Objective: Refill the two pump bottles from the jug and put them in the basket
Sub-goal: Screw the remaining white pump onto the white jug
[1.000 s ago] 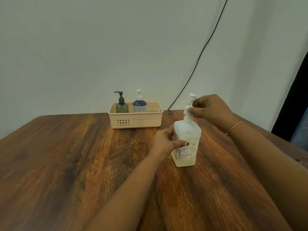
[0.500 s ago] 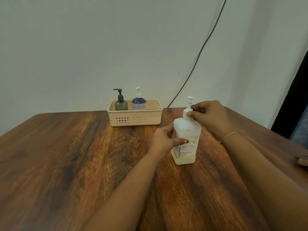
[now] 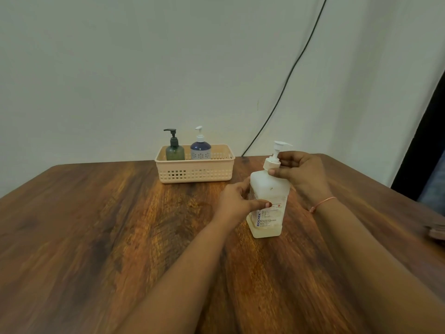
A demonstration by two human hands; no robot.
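Wooden table against a plain pale wall, black cable running down the wall to the table's far edge. Left half of the tabletop is bare, plenty of room there; far-right corner drops off near a dark doorway strip. Basket, peach plastic with slotted sides, sits at the far edge, centre. Inside it, upright side by side: green pump bottle with a black pump, and blue pump bottle with a white pump. Jug stands upright on the table, right of centre, well apart from the basket: white translucent square body, printed label, pale liquid low in the bottom, white pump head on top. Left hand grips the jug body at label height. Right hand pinches the pump collar at the neck; thin pink band on that wrist.
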